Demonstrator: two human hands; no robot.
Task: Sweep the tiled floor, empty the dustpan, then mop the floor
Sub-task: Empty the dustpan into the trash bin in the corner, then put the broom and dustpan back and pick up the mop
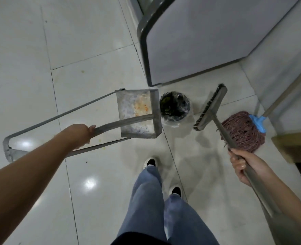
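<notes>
At frame centre the left hand (82,137) grips the stiff, light-looking metal dustpan (137,114) by its handle bar beside the bin (174,106), while the right hand (243,165) wraps the rigid broom (210,108) shaft.

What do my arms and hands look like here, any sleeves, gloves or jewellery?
Both forearms are bare as far as the picture shows, with no sleeve in view. The left hand and the right hand wear no gloves. No watch, bracelet or ring is visible on either.
</notes>
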